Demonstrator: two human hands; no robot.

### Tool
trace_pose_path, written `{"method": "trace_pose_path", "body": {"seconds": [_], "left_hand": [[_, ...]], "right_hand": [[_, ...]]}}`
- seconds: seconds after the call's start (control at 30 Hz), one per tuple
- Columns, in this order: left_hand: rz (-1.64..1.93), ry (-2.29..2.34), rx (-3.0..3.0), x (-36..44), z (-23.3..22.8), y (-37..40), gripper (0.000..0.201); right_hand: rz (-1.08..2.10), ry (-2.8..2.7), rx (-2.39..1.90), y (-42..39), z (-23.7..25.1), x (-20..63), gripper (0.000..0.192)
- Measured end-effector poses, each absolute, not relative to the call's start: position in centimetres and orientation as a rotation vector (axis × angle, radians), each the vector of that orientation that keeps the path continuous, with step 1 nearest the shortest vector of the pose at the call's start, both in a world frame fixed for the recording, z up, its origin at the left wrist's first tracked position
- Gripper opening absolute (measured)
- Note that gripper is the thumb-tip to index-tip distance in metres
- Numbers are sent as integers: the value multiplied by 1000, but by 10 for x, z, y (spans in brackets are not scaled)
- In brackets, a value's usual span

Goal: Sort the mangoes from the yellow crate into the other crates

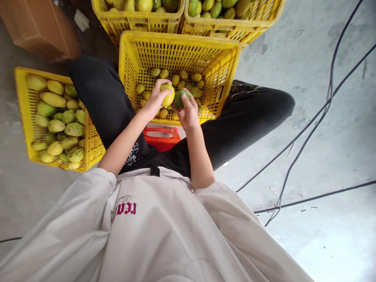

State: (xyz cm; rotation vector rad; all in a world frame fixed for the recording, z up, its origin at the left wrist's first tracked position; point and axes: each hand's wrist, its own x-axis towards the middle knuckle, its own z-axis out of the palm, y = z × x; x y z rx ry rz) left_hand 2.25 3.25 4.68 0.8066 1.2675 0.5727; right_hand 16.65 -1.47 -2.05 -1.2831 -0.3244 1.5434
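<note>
My left hand [156,98] grips a yellow fruit [168,96] over the yellow crate [147,51] between my knees. Beside it, my right hand [188,111] holds a green fruit [179,98]; the two fruits touch. Several small yellow-green fruits [188,77] lie on the crate's bottom under my hands. The crate is mostly bare inside.
A yellow crate [22,98] full of larger yellow-green fruits sits at my left. Two more filled yellow crates [147,21] [235,27] stand behind. A red stool [162,137] is under me. A brown cardboard box [41,27] is top left. Black cables [305,129] cross the concrete floor at right.
</note>
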Motion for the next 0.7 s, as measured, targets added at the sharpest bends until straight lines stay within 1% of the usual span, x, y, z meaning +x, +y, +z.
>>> {"method": "trace_pose_path", "body": {"seconds": [0.2, 0.33, 0.4, 0.47, 0.53, 0.57, 0.63, 0.7], "left_hand": [[616, 1259, 825, 22, 42, 26, 35], [641, 1283, 761, 23, 36, 26, 42], [616, 1310, 716, 25, 36, 26, 42], [586, 1346, 668, 27, 38, 27, 32], [575, 1344, 618, 29, 41, 28, 11], [575, 1330, 600, 30, 43, 28, 7], [563, 1305, 603, 30, 44, 29, 14], [536, 1305, 653, 29, 42, 30, 14]], "right_hand": [[1504, -353, -1337, -15, -13, 162, 35], [1526, -362, -1349, -17, -13, 161, 33], [1534, -365, -1338, -19, -15, 161, 34], [1534, -355, -1324, -20, -20, 162, 37], [1520, -326, -1316, -19, -25, 162, 39], [1510, -307, -1318, -18, -28, 163, 39], [1503, -266, -1322, -16, -31, 164, 37], [1521, -243, -1323, -13, -33, 165, 34]]}}
